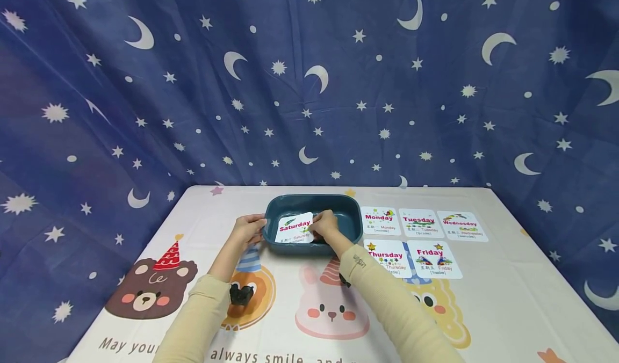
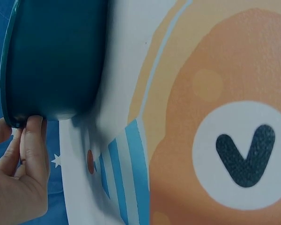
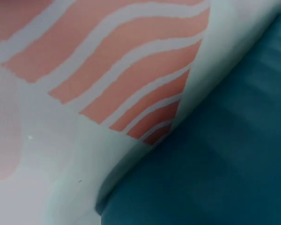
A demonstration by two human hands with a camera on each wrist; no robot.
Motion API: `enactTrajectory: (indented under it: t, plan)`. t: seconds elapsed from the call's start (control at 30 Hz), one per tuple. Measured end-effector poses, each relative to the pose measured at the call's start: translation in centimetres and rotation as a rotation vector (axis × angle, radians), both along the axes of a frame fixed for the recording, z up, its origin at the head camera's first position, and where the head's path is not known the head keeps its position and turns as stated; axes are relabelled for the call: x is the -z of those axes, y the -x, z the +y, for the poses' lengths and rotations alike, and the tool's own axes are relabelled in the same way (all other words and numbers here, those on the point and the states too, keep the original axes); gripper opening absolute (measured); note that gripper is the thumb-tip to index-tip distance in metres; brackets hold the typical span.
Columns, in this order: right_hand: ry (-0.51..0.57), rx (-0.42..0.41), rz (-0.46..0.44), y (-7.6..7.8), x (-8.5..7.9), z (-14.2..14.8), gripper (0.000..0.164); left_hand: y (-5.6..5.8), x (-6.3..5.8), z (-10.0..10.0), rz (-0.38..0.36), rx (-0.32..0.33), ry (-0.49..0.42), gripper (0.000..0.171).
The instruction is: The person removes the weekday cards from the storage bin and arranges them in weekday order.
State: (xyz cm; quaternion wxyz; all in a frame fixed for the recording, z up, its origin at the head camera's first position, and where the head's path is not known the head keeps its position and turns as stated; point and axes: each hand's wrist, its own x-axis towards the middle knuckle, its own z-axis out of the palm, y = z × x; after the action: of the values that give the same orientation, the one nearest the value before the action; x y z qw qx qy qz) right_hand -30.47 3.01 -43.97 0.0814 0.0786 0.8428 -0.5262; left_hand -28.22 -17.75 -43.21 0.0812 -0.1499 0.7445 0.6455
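Observation:
A dark teal plastic basin (image 1: 349, 220) stands toward the back of the table. At its left end my left hand (image 1: 249, 229) grips the rim, and the left wrist view shows the fingers (image 2: 35, 145) against the wall's outside and the thumb at the edge. My right hand (image 1: 325, 224) reaches over the front wall and pinches the right edge of a white Saturday card (image 1: 294, 229), which is tilted inside the basin. Only the basin's outer wall (image 3: 215, 168) and the tablecloth fill the right wrist view; the hand itself is out of that picture.
Right of the basin, Monday (image 1: 380, 221), Tuesday (image 1: 420, 223) and Wednesday (image 1: 462, 226) cards form a back row. Thursday (image 1: 388, 259) and Friday (image 1: 434, 259) cards lie in front. A printed cloth (image 1: 522, 298) covers the table; a blue curtain (image 1: 309, 121) hangs behind.

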Motion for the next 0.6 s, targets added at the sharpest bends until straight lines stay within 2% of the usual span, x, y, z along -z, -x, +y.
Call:
enactTrajectory:
  t: [0.2,0.43,0.6]
  plan:
    - [0.002,-0.014,-0.007,0.10,0.08,0.22,0.011,-0.11,-0.06,0.01,0.004,0.009,0.005,0.039]
    - [0.079,-0.019,-0.029,-0.23,-0.31,0.31,0.026,-0.15,-0.06,0.05,-0.003,0.006,0.007,0.039]
    - [0.074,-0.025,-0.041,0.00,-0.15,0.29,0.034,-0.10,-0.02,0.02,-0.008,-0.002,0.005,0.039]
